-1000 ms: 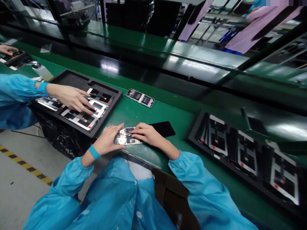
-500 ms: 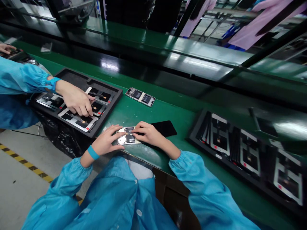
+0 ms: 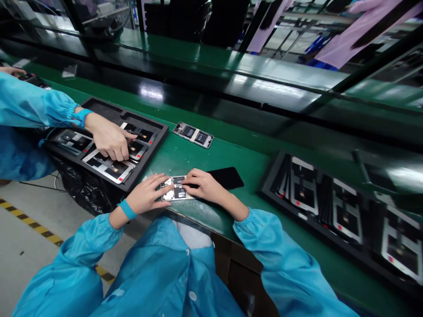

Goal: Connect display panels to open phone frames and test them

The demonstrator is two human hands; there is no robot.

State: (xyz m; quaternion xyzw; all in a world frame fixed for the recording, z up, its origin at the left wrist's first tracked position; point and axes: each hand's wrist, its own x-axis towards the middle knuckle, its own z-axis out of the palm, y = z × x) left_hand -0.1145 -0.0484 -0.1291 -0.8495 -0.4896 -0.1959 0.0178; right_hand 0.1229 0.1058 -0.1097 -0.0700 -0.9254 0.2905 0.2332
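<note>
An opened phone (image 3: 179, 193) with its inner parts showing lies on the green bench before me. My left hand (image 3: 147, 193), with a blue band at the wrist, holds its left end, the thumb along the near edge and the fingers reaching over the top. Over the phone's middle and right part, my right hand (image 3: 200, 184) has its fingertips pinched together. What they pinch, if anything, is too small to make out. A black flat panel (image 3: 228, 178) lies partly behind my right hand.
Another opened phone (image 3: 193, 134) lies farther back, a light strip across it. At left, a co-worker's hand (image 3: 110, 136) reaches into a black tray (image 3: 155, 141) of screen panels. A second black tray (image 3: 272, 174) on the right holds several stacked panels.
The co-worker's hand has shifted slightly right over the tray. My hands keep nearly the same place on the opened phone, with only slight finger movement.
</note>
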